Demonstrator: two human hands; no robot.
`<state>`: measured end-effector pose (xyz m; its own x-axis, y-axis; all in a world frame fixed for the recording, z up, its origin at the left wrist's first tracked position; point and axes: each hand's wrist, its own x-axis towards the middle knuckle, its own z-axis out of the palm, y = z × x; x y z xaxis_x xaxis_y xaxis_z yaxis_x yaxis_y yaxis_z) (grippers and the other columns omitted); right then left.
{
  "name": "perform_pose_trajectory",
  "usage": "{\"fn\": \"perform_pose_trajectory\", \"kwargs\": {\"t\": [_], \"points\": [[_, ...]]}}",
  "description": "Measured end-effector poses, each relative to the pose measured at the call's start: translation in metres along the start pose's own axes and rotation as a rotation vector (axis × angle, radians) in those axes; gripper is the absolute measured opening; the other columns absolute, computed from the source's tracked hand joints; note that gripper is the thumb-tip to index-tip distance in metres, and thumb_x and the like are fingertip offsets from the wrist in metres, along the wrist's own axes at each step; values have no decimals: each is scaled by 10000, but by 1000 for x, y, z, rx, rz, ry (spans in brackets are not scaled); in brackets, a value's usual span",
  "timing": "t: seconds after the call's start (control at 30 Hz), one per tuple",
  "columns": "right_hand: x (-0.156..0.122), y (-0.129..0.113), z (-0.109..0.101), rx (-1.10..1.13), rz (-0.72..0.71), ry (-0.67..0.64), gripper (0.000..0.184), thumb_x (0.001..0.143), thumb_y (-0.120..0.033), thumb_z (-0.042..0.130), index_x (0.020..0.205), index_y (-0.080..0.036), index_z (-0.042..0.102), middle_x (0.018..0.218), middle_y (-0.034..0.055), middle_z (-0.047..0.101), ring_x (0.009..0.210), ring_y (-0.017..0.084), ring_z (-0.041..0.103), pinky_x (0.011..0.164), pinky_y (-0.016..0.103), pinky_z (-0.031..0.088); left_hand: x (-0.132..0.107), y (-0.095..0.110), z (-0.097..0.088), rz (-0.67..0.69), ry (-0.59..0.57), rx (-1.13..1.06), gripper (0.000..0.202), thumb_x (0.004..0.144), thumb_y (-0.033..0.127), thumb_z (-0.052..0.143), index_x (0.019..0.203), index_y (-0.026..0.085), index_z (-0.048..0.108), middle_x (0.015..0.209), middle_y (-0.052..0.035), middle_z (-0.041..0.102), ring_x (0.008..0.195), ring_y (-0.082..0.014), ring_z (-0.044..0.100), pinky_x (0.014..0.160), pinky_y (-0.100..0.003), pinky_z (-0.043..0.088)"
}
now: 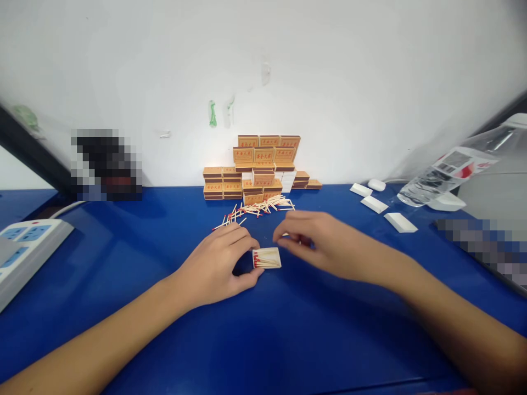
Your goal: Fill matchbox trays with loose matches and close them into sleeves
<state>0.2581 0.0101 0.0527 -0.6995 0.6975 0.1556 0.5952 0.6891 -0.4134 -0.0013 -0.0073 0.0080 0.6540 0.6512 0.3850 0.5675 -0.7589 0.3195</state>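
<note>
On the blue table, a small white matchbox tray (272, 264) lies open side up with several red-tipped matches (265, 259) inside, their heads toward its left end. My left hand (224, 263) grips this tray at its left end, thumb on the near side and forefinger on the far side. Just right of and above the tray is my right hand (310, 238), its thumb and fingers drawn together. Whatever may be between those fingertips is hidden. Beyond both hands, a loose heap of matches (263, 207) is spread across the tabletop.
Stacked orange matchboxes (263, 155) stand against the white wall behind the heap. White folded pieces (374, 204) lie at right, beside a tilted plastic bottle (448, 164). A power strip (37, 247) sits at far left. Blurred dark objects flank both sides.
</note>
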Motion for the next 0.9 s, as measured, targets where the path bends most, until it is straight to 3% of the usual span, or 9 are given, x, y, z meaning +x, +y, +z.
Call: {"fn": "perform_pose_trajectory", "kwargs": {"t": [0.07,0.17,0.3,0.37,0.57,0.77,0.9], "points": [[-3,12,-13,-40,24,51,147,1004,-246,574,1015,-212,717,884,34,649,743,159,570,674,287,417,1,0,0,-10,11,12,184,921,306,704,1054,186,663,988,-60,692,959,-248,642,916,-425,528],[-9,36,-27,-57,75,-56,120,955,-307,639,1004,-227,714,894,35,653,758,171,575,662,285,422,2,-1,0,-39,19,17,162,924,299,695,1037,188,663,979,-62,691,966,-251,643,940,-439,527],[-10,60,-25,-15,159,-168,203,952,-339,618,1105,-230,696,967,56,654,799,189,586,686,302,444,2,-3,1,-55,16,-2,145,935,309,685,1025,199,656,981,-52,693,956,-239,635,941,-442,527],[-8,65,-21,-8,178,-201,189,955,-348,606,1068,-227,696,976,60,644,798,193,576,695,313,446,2,-3,1,-58,14,-1,156,936,316,689,1037,201,654,992,-51,696,963,-238,634,944,-439,523],[-5,61,-14,4,228,-269,169,982,-316,555,938,-222,687,964,55,659,802,193,573,714,322,439,2,-2,0,-65,13,0,151,940,324,692,1022,204,652,996,-45,701,957,-236,635,940,-440,519],[-4,51,-6,-40,183,-182,120,972,-322,583,939,-217,631,971,59,647,816,199,564,721,326,424,3,-2,-1,-59,18,11,152,936,315,694,1024,199,648,980,-48,697,970,-242,638,942,-443,520],[-1,49,0,-40,175,-130,145,969,-326,613,1058,-212,623,1058,80,635,864,207,574,753,335,447,2,-2,0,-62,11,9,157,936,324,698,1023,204,647,984,-51,695,979,-246,637,953,-446,520]]}}
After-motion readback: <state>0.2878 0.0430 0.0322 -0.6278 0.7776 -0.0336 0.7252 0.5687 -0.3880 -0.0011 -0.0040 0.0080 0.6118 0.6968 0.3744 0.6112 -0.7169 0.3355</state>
